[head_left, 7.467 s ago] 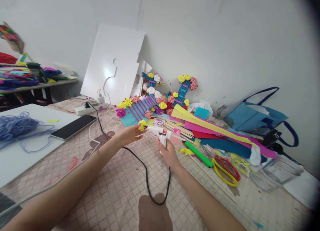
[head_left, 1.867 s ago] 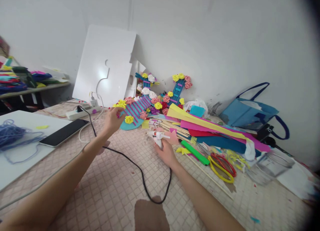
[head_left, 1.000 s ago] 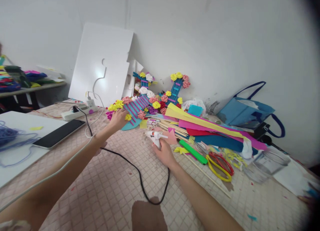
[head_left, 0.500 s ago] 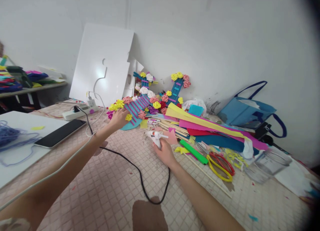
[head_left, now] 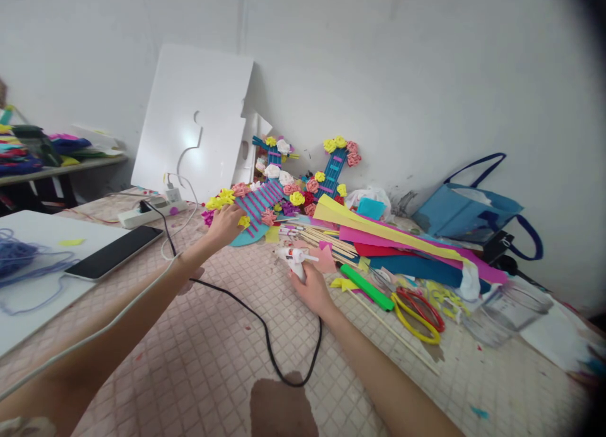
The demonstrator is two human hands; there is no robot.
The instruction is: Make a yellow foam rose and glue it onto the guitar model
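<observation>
My left hand point(head_left: 224, 227) reaches to the near left edge of a blue, purple-striped craft piece point(head_left: 258, 204) trimmed with paper flowers. Its fingers are closed at the yellow flowers point(head_left: 220, 200) there; the fingertips are partly hidden. A small yellow flower point(head_left: 243, 221) shows right beside them. In my right hand point(head_left: 313, 290) is a white hot glue gun point(head_left: 294, 256), its nozzle pointing left over the table. A glue stick sticks out of the gun's back. The gun's black cord point(head_left: 265, 326) loops across the tabletop.
Right of the gun lie thin wooden sticks point(head_left: 331, 238), a green cutter point(head_left: 367, 287), scissors point(head_left: 419, 317), crepe paper strips point(head_left: 392, 228) and a clear container point(head_left: 506, 314). A phone point(head_left: 116, 252) and power strip point(head_left: 151, 211) lie left. A blue bag point(head_left: 468, 209) stands at back right.
Almost nothing differs. My left forearm and the white cable across it have shifted very slightly, while the right hand and glue gun stay in place.
</observation>
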